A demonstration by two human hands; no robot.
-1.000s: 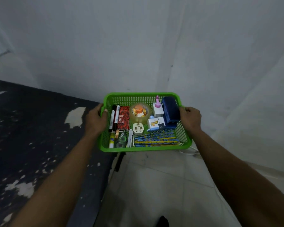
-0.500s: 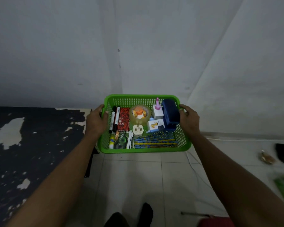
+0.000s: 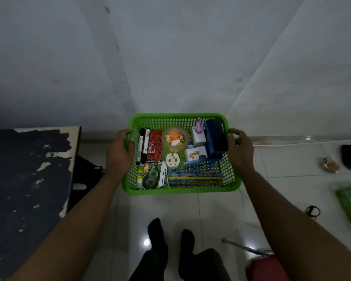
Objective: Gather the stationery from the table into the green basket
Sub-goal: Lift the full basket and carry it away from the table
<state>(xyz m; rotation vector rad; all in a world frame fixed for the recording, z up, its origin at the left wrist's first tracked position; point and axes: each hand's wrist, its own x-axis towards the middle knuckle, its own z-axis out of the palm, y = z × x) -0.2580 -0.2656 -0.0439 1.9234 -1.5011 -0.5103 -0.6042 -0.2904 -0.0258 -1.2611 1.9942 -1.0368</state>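
Both arms reached forward, nearly straight. The left hand (image 3: 119,153) gripped the left rim of the green basket (image 3: 180,191), fingers curled over its edge; the right hand (image 3: 240,152) gripped the right rim likewise. The basket hung level above the tiled floor (image 3: 211,216), apart from the dark tabletop (image 3: 26,169) at left, holding markers (image 3: 143,148), pencils (image 3: 195,176) and a tape roll (image 3: 175,138).

Left hand (image 3: 120,153): fingers curled round the rim of the basket (image 3: 180,191) at its 9 o'clock side.
Right hand (image 3: 239,151): fingers curled round the rim at its 3 o'clock side.
Left arm (image 3: 75,220): bare, stretched forward from 7 o'clock.
Right arm (image 3: 288,220): bare, stretched forward from 5 o'clock.
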